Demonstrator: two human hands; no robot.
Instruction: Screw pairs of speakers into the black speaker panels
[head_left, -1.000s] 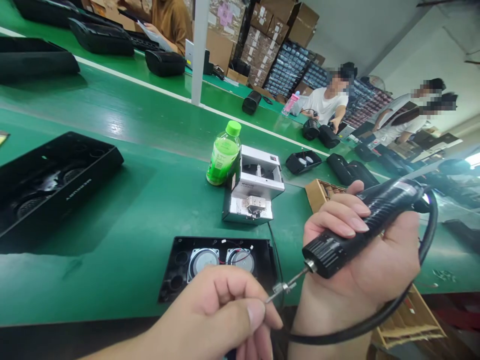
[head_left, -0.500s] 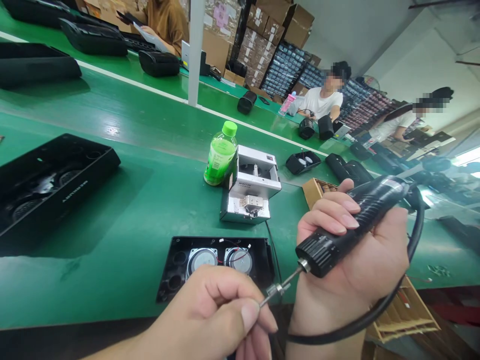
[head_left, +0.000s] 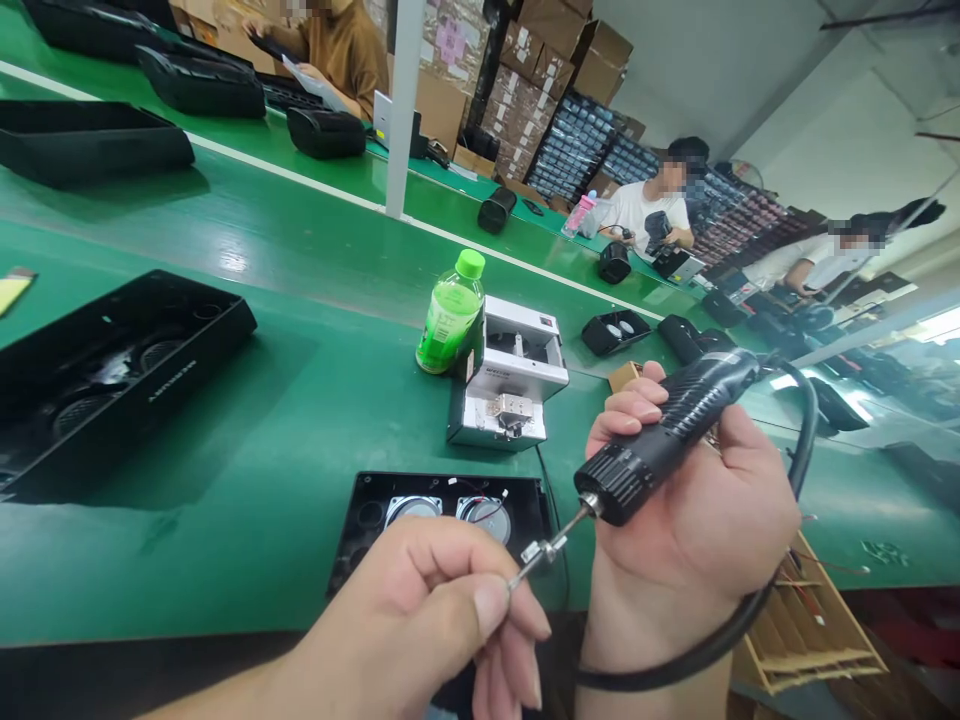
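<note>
While the right hand (head_left: 694,520) clamps an electric screwdriver (head_left: 660,450), the left hand (head_left: 420,620) pinches its metal bit (head_left: 546,548), a black speaker case (head_left: 442,505) at twelve o'clock.

Screwdriver: your electric screwdriver (head_left: 660,450) has a black plastic body, a little glossy, with fine ribs that look rough near the bit.
Bit: the bit (head_left: 559,540) is smooth, bright steel.
Cord: the cord (head_left: 679,672) is black rubber, soft shine only.
Feeder: the screw feeder (head_left: 510,375), far from you, is white painted metal with bare metal at the front.
Bottle: the bottle (head_left: 450,325) is clear, glossy plastic.
Housing: the speaker housing (head_left: 352,545), near you, is matt black plastic.
Bench: the green bench surface (head_left: 225,560) is smooth and glossy.
Rack: the rack (head_left: 806,640), near right, is pale unpainted wood.
</note>
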